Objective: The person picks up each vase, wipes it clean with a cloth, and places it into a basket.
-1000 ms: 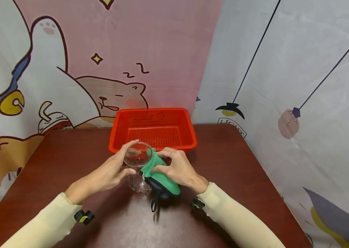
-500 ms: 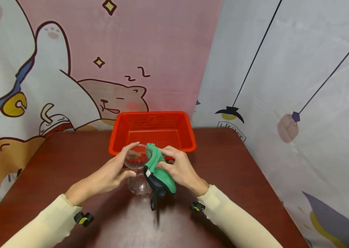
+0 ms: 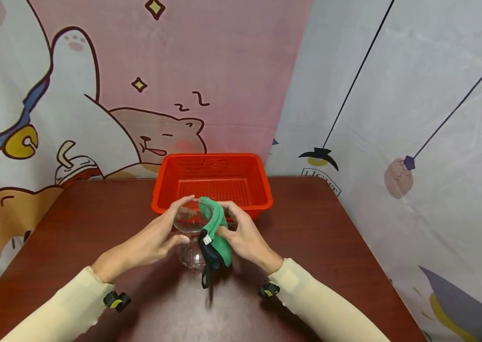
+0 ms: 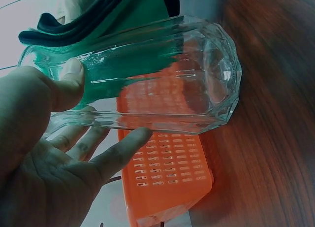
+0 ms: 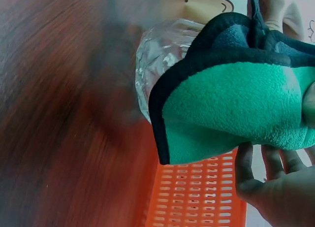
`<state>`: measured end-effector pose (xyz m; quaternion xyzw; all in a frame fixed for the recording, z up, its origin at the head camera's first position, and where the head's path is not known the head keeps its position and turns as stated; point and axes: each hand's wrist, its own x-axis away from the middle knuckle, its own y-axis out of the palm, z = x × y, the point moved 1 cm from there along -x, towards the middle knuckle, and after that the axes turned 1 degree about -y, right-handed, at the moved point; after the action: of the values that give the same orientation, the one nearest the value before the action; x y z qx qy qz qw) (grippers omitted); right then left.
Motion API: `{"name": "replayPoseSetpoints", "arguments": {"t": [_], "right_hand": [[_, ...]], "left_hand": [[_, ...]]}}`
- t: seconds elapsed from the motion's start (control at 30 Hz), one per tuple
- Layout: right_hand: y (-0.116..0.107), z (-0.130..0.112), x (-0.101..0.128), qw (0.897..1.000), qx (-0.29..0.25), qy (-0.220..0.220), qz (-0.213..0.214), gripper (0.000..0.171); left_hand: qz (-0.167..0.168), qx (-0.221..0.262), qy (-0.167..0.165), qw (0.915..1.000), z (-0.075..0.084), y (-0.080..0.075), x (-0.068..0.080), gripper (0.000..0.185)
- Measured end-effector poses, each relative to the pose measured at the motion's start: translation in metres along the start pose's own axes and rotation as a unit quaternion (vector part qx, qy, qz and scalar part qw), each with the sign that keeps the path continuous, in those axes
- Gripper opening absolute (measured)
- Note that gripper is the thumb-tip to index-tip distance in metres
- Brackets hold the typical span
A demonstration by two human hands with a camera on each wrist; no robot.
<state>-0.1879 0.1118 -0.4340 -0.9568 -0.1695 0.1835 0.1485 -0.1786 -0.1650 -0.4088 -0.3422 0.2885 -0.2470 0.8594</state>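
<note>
left hand: grips the glass near the rim, thumb on one side, fingers spread along the other; cream sleeve down to the wrist.
right hand: clenched on the green cloth, pressing it against the glass's rim and right side.
glass: clear, faceted walls, thick base; held between both hands, tilted with mouth toward the head camera, base low over the bench. Cannot tell if the base touches the bench.
glass, wrist views: faceted body lies sideways across the left wrist view; only its base end shows past the cloth in the right wrist view.
green cloth: fleece, green face with dark edging; draped over the glass's right rim and down its side. A dark loop or strap hangs from its lower end.
cloth tag: small white label on the edge; writing too small to read.
cloth, close-up: green pile and black border wrap the glass.
orange basket: perforated plastic, rectangular, at the far edge of the bench, just behind the hands; nothing visible in it.
bench: dark red-brown wood grain.
backdrop: cartoon cloth, sleeping bear with "z z" marks. On the right panel, partial lettering below a hat drawing, cut by the bench edge, not legible.
</note>
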Motion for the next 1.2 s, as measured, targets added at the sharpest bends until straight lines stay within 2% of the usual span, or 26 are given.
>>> {"name": "replayPoseSetpoints", "arguments": {"t": [0.23, 0.47, 0.97, 1.2], "right_hand": [[0.003, 0.005, 0.002, 0.998, 0.062, -0.019, 0.015, 0.045], [-0.001, 0.006, 0.004, 0.989, 0.136, -0.053, 0.01, 0.048], [-0.004, 0.012, 0.006, 0.97, 0.232, -0.06, -0.048, 0.04], [-0.004, 0.022, 0.007, 0.962, 0.258, -0.032, -0.088, 0.039]], "left_hand": [[0.004, -0.016, -0.001, 0.9999, 0.002, 0.0, 0.001, 0.108], [0.006, -0.017, -0.001, 0.9998, 0.002, 0.0, 0.0, 0.108], [0.013, -0.016, 0.005, 0.9998, 0.001, 0.002, -0.001, 0.107], [0.008, -0.01, 0.002, 0.9999, 0.0, 0.002, -0.001, 0.108]]}}
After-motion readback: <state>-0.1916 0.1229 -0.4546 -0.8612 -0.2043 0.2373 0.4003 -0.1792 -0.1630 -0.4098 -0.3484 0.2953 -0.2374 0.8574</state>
